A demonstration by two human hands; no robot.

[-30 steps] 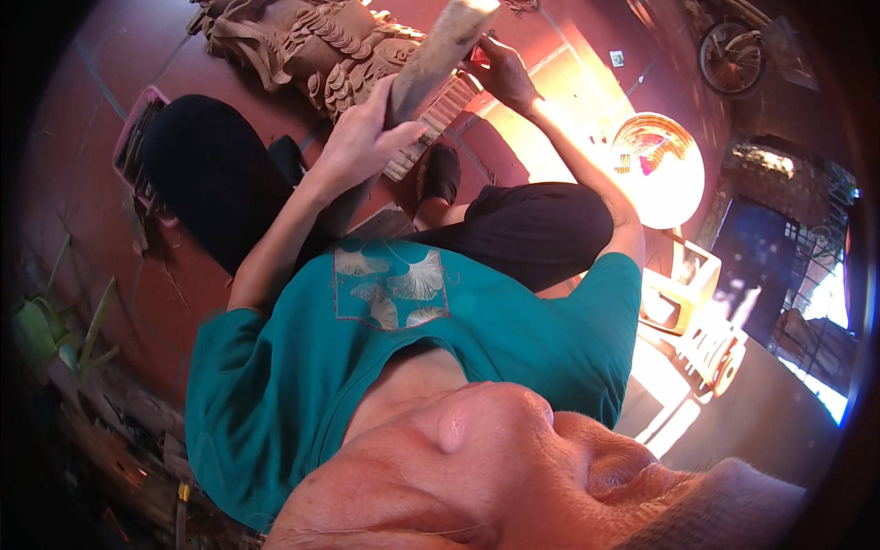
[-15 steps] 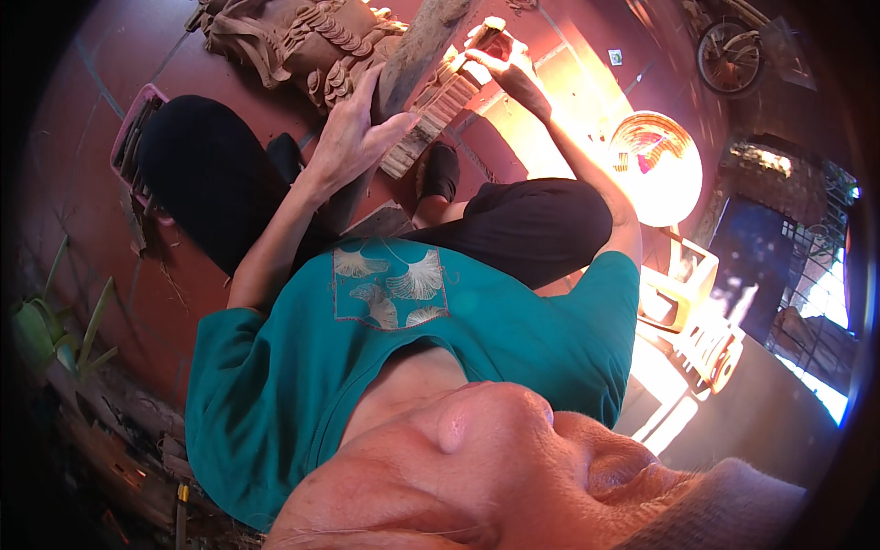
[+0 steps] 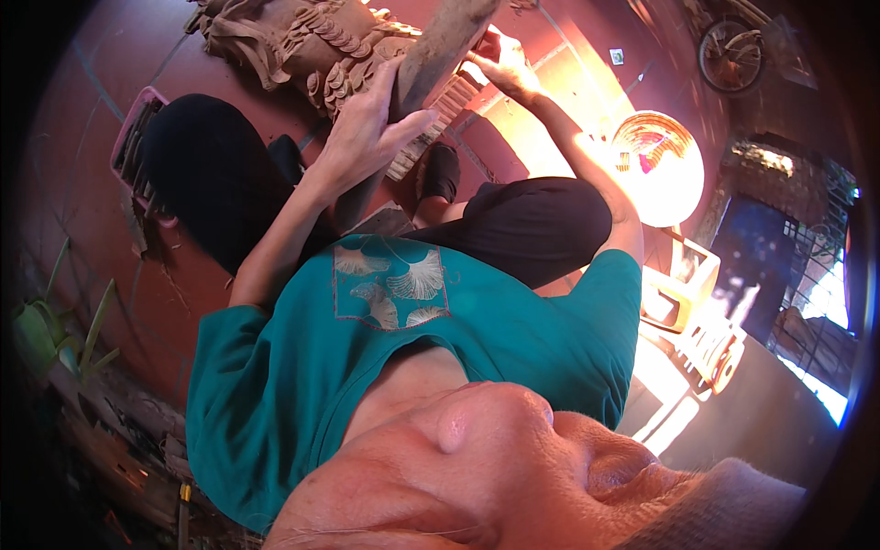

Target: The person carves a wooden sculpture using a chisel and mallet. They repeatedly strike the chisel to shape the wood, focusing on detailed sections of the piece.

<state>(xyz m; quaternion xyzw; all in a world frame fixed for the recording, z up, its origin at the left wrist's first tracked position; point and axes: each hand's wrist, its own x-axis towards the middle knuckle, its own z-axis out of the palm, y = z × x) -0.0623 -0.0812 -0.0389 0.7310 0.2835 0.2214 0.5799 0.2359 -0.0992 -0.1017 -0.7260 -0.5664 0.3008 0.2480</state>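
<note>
A long, thick grey-brown wooden bar [image 3: 438,57] slants up from my lap and leaves the view at the top. My left hand [image 3: 362,137] is round it, thumb laid across the front and the fingers along its left side. To the right of the bar's upper part, my right hand [image 3: 506,69] has its fingers bent inward; the bar partly hides what they hold. Below that hand lies a row of narrow wooden pieces [image 3: 435,124]. Beyond my left hand sits a brown carved piece with layered, scale-like relief [image 3: 325,37].
My crossed legs [image 3: 532,215] in dark trousers surround the work area. A pink-rimmed tray [image 3: 119,147] with long pieces is by my left knee. To the right are a sunlit round woven hat or basket [image 3: 655,165], a small chair [image 3: 678,284] and a spoked wheel [image 3: 731,55]. Reddish tiles cover the floor.
The bar's upper part has shifted right, with my left hand moving slightly right and up along with it. My right hand has drawn slightly left behind the bar, so its fingers are more hidden.
</note>
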